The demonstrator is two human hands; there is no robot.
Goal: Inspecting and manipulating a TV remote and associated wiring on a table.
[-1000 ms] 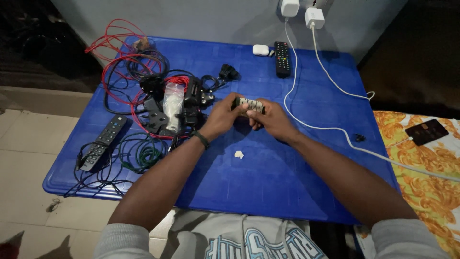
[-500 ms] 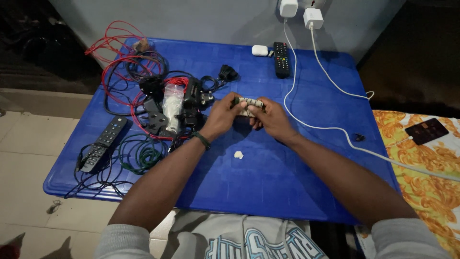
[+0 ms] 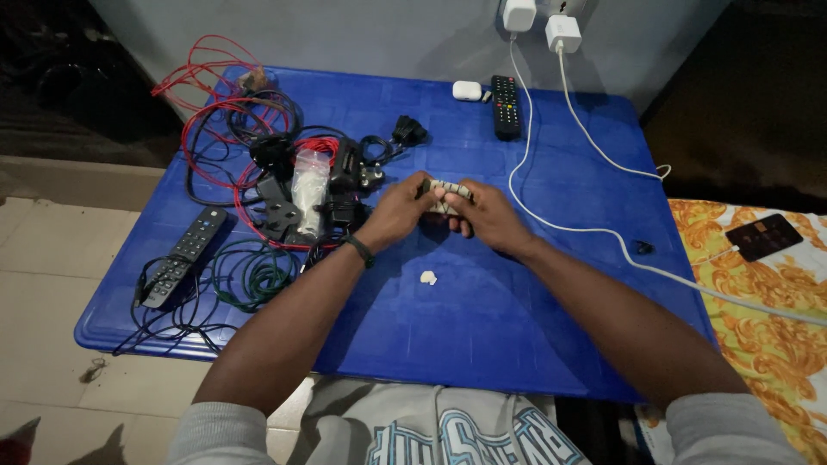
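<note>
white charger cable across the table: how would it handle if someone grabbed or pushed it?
Probably floppy: the white cable lies in loose curves over the blue table. Likely light, being thin. A pull may be checked at the far end, since it runs up to a white plug at the wall; the other end trails off the table's right edge.

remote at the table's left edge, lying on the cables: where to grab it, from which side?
Grip the remote across its long side edges near the middle, coming from above. It lies flat, button face up, slanted along the blue table edge, so both long sides are open. Cables crowd its lower end and right side; mid-body looks the clearest spot. Both hands, left hand and right hand, are busy holding a small part.
</note>
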